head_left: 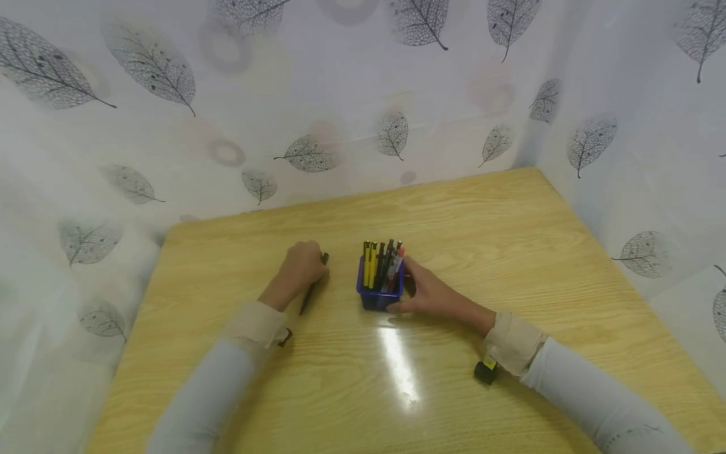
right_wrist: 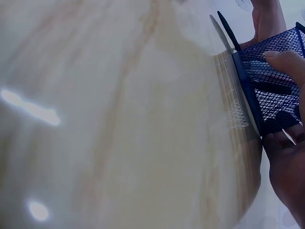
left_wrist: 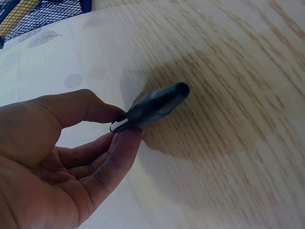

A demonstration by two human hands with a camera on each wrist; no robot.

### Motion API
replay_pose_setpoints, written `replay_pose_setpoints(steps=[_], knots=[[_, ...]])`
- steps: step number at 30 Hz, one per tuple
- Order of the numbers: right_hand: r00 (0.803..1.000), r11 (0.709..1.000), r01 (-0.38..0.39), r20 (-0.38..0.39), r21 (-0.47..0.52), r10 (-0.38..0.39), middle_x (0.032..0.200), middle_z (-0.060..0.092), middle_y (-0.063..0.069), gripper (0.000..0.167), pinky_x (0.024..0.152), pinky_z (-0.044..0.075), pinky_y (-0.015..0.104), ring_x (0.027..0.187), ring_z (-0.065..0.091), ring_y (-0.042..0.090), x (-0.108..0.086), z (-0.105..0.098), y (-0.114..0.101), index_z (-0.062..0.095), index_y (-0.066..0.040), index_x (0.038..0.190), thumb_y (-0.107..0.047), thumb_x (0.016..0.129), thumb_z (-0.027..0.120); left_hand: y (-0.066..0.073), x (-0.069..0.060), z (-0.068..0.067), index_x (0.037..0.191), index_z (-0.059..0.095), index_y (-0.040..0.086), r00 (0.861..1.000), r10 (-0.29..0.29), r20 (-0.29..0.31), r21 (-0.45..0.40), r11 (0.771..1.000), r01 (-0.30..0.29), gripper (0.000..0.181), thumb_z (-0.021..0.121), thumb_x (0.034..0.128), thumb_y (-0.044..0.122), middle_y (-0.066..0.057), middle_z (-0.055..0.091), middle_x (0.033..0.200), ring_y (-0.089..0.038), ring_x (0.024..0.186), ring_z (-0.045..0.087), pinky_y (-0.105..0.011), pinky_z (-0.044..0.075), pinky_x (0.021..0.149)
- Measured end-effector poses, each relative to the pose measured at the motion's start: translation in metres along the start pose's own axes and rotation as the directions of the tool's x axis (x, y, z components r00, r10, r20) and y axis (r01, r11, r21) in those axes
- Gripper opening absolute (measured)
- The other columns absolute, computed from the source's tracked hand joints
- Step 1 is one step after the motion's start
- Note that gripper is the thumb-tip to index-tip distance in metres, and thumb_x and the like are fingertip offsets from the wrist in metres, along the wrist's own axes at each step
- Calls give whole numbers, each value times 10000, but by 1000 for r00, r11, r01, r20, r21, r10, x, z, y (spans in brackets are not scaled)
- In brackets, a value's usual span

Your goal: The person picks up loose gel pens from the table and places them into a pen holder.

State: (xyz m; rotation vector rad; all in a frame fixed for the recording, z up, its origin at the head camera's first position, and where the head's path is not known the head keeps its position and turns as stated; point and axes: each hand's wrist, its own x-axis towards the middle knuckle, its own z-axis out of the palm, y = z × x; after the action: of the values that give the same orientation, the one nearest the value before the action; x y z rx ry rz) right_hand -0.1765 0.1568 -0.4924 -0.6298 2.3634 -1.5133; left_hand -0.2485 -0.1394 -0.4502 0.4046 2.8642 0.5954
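Note:
My left hand (head_left: 303,261) pinches a black pen (head_left: 308,299) between thumb and fingers, left of the pen holder. In the left wrist view the pen (left_wrist: 159,102) points away from the fingertips, its clip end at the thumb. A square blue mesh pen holder (head_left: 374,301) stands upright on the table, with yellow pens (head_left: 369,268), several black ones and a red-topped pen (head_left: 400,253) in it. My right hand (head_left: 428,293) grips the holder from its right side. Thumb and fingers lie around the mesh (right_wrist: 274,102) in the right wrist view.
The wood-grain table (head_left: 351,378) has a glossy top that reflects light. White leaf-patterned sheeting (head_left: 340,94) hangs along its back and sides. A small black device (head_left: 485,372) sits by my right wrist, and a dark piece (head_left: 285,337) shows at my left cuff.

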Motion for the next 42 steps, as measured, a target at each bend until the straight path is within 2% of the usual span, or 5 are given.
replay_pose_setpoints(steps=[11,16,20,29,42], knots=[[1000,1000,0,7,15,0,1386,631,27,1020,1159,501,438,1280,629,233,1,-2,0,363,-208,1540,-194,710,955,5,2,-12,686,646,28,999,-50,18,-55,997,51,118,668,799,2,-40,597,601,-113,486,464,-196,389,422],[1000,999,7,9,32,-8,1395,625,30,1034,1155,506,440,1282,631,239,1,-2,-1,348,-213,1552,-174,713,951,9,2,-22,1079,729,-52,997,1,-79,-83,997,-8,233,694,872,48,-197,770,981,-221,719,680,-296,602,627],[1000,999,15,10,43,-16,1396,626,34,1033,1155,505,440,1281,631,242,1,-1,0,352,-213,1549,-162,709,952,16,-1,-34,1112,724,-50,982,52,-183,-111,991,-73,246,669,880,10,-228,772,1089,-328,908,739,-405,646,789],[1000,998,24,13,57,-25,1410,616,44,1055,1155,501,430,1287,628,244,1,1,2,328,-208,1567,-139,714,946,43,-12,-57,1114,762,-1,906,147,-398,-113,972,-207,199,704,929,42,-187,798,1044,-333,955,787,-413,662,818],[1000,999,22,17,47,-23,1425,609,34,1060,1172,488,450,1302,624,245,0,0,1,310,-226,1579,-158,732,943,83,-32,-66,1073,771,-10,755,244,-609,-231,856,-463,199,786,908,101,-173,802,996,-229,811,777,-258,647,728]])
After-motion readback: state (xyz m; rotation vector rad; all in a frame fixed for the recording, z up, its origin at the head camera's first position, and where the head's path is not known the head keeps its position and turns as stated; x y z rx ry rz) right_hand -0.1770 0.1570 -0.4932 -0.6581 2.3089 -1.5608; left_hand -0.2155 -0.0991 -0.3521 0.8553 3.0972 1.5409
